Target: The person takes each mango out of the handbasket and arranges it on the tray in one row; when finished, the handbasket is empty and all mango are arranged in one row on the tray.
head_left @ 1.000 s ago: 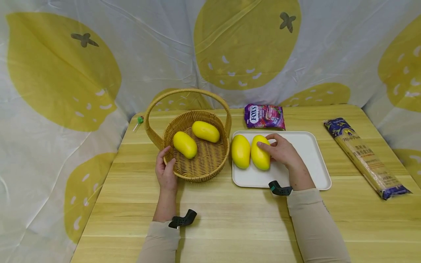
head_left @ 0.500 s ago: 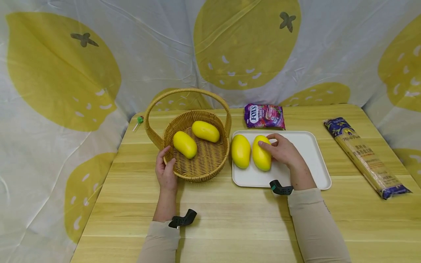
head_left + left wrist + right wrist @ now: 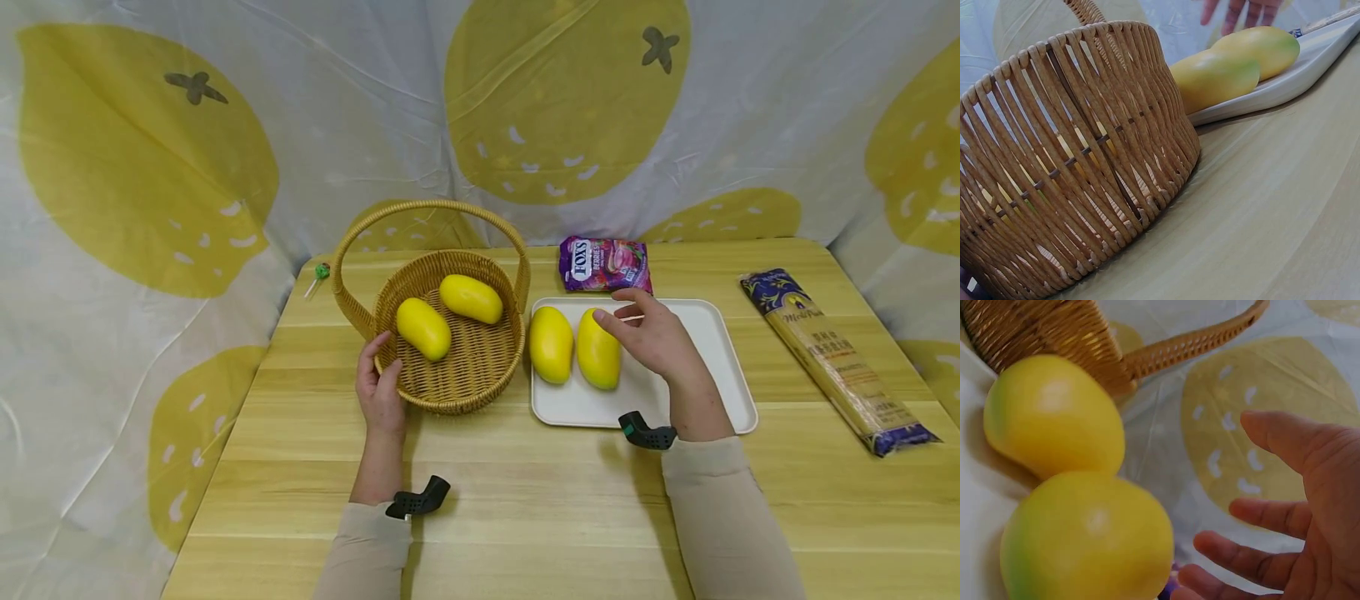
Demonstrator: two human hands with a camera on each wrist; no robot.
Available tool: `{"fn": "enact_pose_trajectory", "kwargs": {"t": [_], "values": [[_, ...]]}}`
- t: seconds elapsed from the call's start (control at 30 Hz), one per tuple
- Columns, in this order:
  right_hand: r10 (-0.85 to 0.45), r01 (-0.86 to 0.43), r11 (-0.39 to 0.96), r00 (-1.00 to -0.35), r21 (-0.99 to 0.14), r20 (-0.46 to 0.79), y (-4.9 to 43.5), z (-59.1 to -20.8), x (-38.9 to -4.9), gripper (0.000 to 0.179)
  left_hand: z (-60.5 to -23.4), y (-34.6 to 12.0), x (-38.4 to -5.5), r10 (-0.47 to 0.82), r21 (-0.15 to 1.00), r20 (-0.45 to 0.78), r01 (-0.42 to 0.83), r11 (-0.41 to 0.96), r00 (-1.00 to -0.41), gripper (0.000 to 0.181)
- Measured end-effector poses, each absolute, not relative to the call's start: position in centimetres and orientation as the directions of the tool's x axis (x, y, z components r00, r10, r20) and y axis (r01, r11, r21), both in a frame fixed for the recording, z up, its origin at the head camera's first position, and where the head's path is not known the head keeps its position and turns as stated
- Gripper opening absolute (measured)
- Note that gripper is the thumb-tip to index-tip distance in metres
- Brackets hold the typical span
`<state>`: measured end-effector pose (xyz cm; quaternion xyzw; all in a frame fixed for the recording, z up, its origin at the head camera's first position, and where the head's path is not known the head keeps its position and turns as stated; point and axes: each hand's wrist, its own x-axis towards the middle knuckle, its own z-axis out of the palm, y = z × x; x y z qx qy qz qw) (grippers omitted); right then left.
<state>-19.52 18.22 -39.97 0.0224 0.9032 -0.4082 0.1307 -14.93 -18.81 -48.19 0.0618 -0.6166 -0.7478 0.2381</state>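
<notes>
My left hand (image 3: 381,400) holds the near left rim of a round wicker basket (image 3: 457,404) with a tall arched handle. Inside the basket lie two yellow mangoes, one to the left (image 3: 423,329) and the other farther back (image 3: 471,299). Two more mangoes rest side by side on a white tray (image 3: 693,367): the left mango (image 3: 551,346) and the right mango (image 3: 597,358). My right hand (image 3: 656,337) hovers over the tray, its thumb overlapping the right mango in the head view. The right wrist view shows its fingers (image 3: 1254,559) spread and apart from that fruit.
Behind the tray lies a purple Fox's candy bag (image 3: 606,264). A long pasta packet (image 3: 832,358) lies at the right of the wooden table (image 3: 525,508). At the back left corner is a green lollipop (image 3: 322,272). A lemon-print cloth (image 3: 360,108) hangs behind.
My right hand has let go of the right mango and lifted away from it. That mango shifted slightly right on the tray. My left hand stays at the basket.
</notes>
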Motion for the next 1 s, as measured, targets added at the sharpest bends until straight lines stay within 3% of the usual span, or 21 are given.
{"fn": "enact_pose_trajectory", "kwargs": {"t": [0.2, 0.43, 0.73, 1.0], "values": [[-0.242, -0.019, 0.601, -0.957, -0.799, -0.16, 15.6, -37.6, -17.7, 0.062, -48.2, -18.9, -14.9, -0.436, 0.952, 0.194, 0.276, -0.132, -0.879, 0.042], [-0.425, -0.205, 0.546, -0.904, -0.813, -0.058, 9.6, -36.5, -16.7, 0.051, -48.2, -18.9, -14.9, -0.437, 0.953, 0.2, 0.277, -0.119, -0.877, 0.042], [-0.519, -0.296, 0.596, -0.851, -0.747, -0.076, 2.2, -34.6, -20.6, 0.06, -48.2, -18.8, -14.9, -0.437, 0.95, 0.201, 0.283, -0.131, -0.877, 0.041], [-0.61, -0.44, 0.656, -0.787, -0.614, -0.089, -2.3, -34.2, -24.6, 0.069, -48.0, -18.8, -14.8, -0.431, 0.952, 0.196, 0.277, -0.132, -0.881, 0.042]]}}
